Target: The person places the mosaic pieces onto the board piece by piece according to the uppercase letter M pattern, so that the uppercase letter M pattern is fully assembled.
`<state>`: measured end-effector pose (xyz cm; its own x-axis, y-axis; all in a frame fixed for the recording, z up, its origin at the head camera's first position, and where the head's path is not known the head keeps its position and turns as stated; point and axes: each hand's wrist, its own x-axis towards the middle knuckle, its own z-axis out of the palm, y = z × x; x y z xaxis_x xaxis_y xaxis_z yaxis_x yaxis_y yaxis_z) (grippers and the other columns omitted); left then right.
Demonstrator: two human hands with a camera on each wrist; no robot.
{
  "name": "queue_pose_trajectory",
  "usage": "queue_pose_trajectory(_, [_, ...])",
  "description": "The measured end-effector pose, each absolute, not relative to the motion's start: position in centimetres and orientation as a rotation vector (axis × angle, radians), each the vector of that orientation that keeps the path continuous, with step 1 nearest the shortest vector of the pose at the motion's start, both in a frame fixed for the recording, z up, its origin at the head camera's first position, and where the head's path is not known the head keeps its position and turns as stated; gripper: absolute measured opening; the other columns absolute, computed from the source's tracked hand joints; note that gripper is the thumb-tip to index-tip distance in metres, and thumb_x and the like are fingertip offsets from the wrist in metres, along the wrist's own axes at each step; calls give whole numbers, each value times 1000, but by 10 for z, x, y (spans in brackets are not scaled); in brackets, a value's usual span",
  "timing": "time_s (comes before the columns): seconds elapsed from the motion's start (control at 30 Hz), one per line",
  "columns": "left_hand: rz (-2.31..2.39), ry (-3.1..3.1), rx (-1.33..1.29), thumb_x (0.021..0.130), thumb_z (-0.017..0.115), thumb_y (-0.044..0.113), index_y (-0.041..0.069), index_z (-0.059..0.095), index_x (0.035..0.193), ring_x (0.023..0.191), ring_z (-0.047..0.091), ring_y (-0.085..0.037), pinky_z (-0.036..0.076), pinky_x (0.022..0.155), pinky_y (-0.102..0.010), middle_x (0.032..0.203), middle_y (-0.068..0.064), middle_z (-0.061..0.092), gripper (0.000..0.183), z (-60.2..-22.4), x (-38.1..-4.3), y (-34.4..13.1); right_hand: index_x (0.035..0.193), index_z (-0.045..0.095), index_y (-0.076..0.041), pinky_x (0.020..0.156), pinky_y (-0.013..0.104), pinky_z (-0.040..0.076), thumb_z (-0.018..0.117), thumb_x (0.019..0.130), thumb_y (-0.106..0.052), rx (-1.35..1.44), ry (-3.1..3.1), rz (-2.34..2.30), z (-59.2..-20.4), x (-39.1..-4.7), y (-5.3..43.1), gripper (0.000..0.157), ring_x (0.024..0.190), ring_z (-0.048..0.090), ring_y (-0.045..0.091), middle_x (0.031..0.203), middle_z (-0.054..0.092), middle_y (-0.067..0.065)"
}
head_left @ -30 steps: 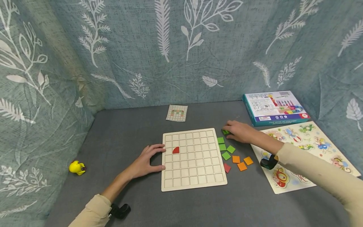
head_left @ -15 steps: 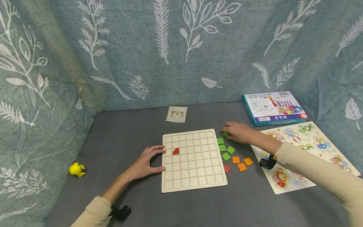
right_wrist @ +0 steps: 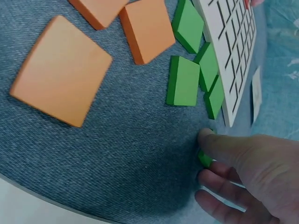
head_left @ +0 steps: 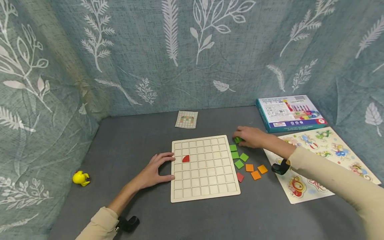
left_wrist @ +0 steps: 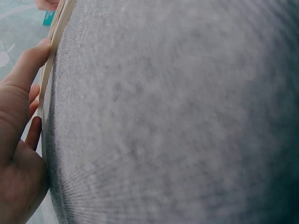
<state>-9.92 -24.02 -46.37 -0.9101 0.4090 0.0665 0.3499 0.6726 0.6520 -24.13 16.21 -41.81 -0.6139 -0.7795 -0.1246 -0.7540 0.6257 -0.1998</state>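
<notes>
A pale wooden grid board [head_left: 207,173] lies on the grey cloth, with one red quarter-round tile [head_left: 186,159] in a cell of its second row. My left hand [head_left: 153,171] touches the board's left edge with thumb and fingertips, fingers relaxed; the left wrist view shows them against the rim. Off the board's top right corner, my right hand [head_left: 252,137] pinches a green tile [right_wrist: 204,158] between thumb and fingers, which hide most of it. Several green square tiles [head_left: 244,157] lie along the board's right side. Below them are orange tiles [head_left: 256,175] and a red tile [head_left: 240,177].
A small pattern card [head_left: 186,120] lies behind the board. At the right are a printed box [head_left: 291,113] and a picture board with cartoon animals [head_left: 325,166], under my right forearm. A yellow toy [head_left: 81,178] sits far left. A patterned curtain [head_left: 186,83] borders the back.
My right hand has shifted slightly left toward the board, with the green tile between its fingers. The left hand stays at the board's edge.
</notes>
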Motion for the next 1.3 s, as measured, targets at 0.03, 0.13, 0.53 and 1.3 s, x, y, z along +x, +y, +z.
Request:
queue_pose_trajectory(0.03, [1065,2790,638,79,80,30,14,57,132,134,38,-33,22,111,-62,144,-9,46,61,-464,-99,-240,115,65,-7,73,39,51,72,86,-14,-1262,2645,-189,-417,-241,162,30,88,59,24,102,58,12])
queue_pose_trajectory(0.13, [1061,2786,632,79,80,31,15,57,132,134,38,-34,20,112,-63,144,-9,46,61,-464,-99,-240,115,65,-7,75,40,51,73,86,-13,-1265,2635,-183,-415,-241,161,30,90,60,25,104,58,12])
queue_pose_trajectory(0.53, [1056,2789,628,79,80,31,15,57,132,133,38,-33,30,107,-60,144,-8,46,60,-462,-100,-240,115,65,-7,76,41,52,73,86,-14,-1239,2623,-174,-412,-243,160,30,90,60,26,104,58,12])
queue_pose_trajectory(1.3, [1081,2772,621,79,80,32,15,56,132,136,36,-34,18,112,-64,145,-9,45,61,-464,-100,-240,117,64,-9,76,43,52,72,88,-17,-1182,2605,-107,-411,-244,156,31,92,60,26,105,58,12])
